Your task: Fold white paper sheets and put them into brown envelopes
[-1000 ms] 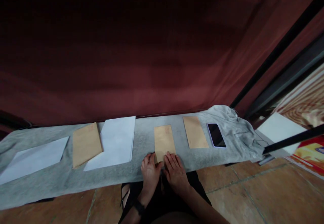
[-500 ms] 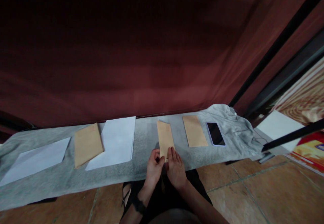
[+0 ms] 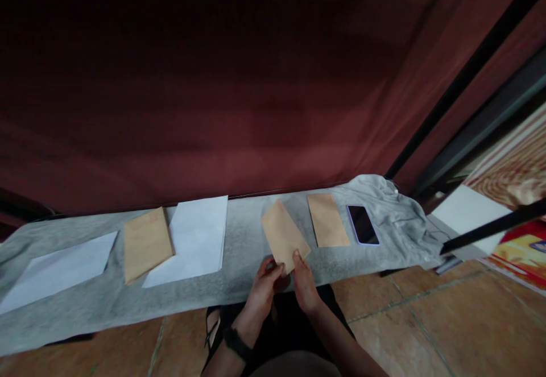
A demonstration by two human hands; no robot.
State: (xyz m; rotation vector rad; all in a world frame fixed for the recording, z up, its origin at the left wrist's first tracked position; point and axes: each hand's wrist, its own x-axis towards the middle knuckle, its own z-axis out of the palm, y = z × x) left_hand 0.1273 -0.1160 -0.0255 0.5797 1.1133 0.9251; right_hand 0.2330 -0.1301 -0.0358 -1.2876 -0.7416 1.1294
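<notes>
A brown paper envelope (image 3: pixel 284 233) is held in front of me, tilted with its far end toward the left, above the grey cloth. My left hand (image 3: pixel 265 286) pinches its near left corner between thumb and fingers. On the near right edge, my right hand (image 3: pixel 305 284) grips it with the thumb on top and the fingers hidden underneath. The side facing up is plain. Just right of it lies a second brown envelope (image 3: pixel 328 220), flat on the cloth. My left wrist wears a black band.
A phone (image 3: pixel 363 225) lies right of the envelopes. On the left, a stack of brown envelopes (image 3: pixel 148 243) overlaps white paper sheets (image 3: pixel 200 240); another white sheet (image 3: pixel 62 269) is farther left. Grey cloth (image 3: pixel 243 235) covers the narrow bench. A dark red panel (image 3: pixel 264 132) rises behind, a black bar (image 3: pixel 460 75) at right.
The envelope in my hands has turned over, its red-printed face no longer showing, and has tilted. My right hand has gone from lying flat on it to gripping its edge.
</notes>
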